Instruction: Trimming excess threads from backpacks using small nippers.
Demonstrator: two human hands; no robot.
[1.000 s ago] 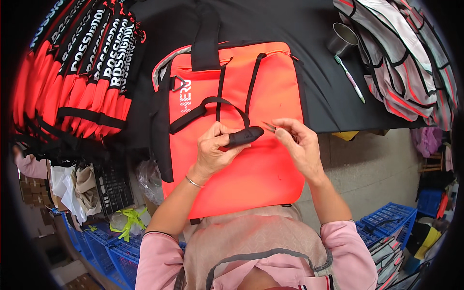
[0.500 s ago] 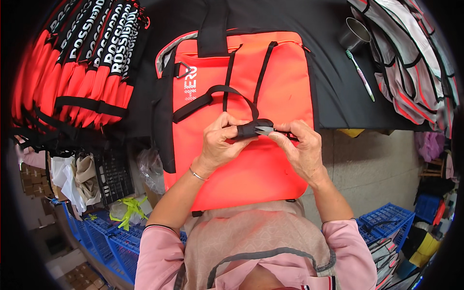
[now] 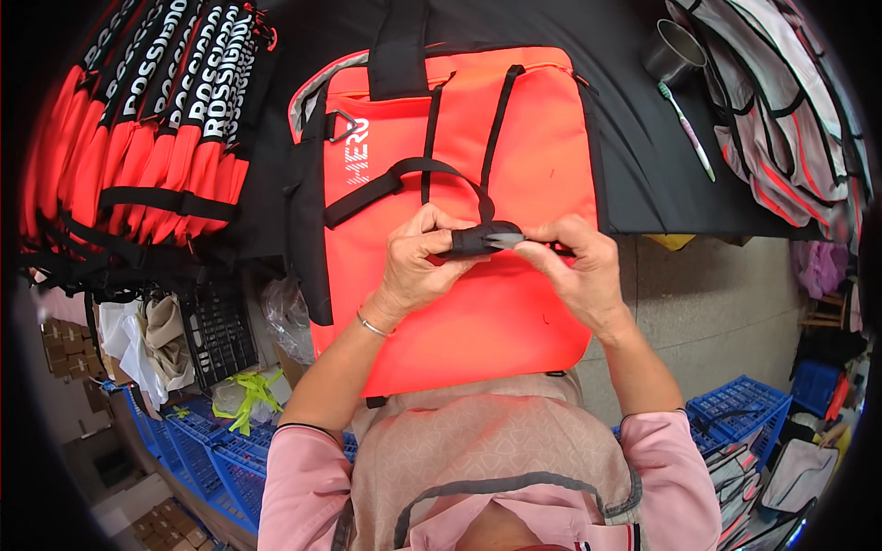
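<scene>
A bright orange-red bag (image 3: pixel 459 335) with black trim lies flat before me, its lower end against my lap. My left hand (image 3: pixel 415 262) is closed, pinching a folded black strap (image 3: pixel 469 242) above the bag's middle. From there the strap loops up and leftward across the bag. My right hand (image 3: pixel 588 275) is closed around thread snips (image 3: pixel 505 240), whose silver blades touch the strap's right end. Most of the snips' dark handle is hidden by my fingers. Two narrow black cords (image 3: pixel 501 124) run up the bag, and a metal ring (image 3: pixel 344 127) sits at its upper left.
Several red-and-black bags (image 3: pixel 147 165) are stacked at the left of the black-covered table (image 3: pixel 634 184). At the right are a metal cup (image 3: pixel 673 52), a toothbrush (image 3: pixel 687 133) and grey panels with black edging (image 3: pixel 781 110). Blue plastic crates (image 3: pixel 744 409) stand below on both sides.
My right hand has shifted slightly right and turned a little, with the snips' blades still at the strap. The left hand keeps its pinch. The view has moved slightly.
</scene>
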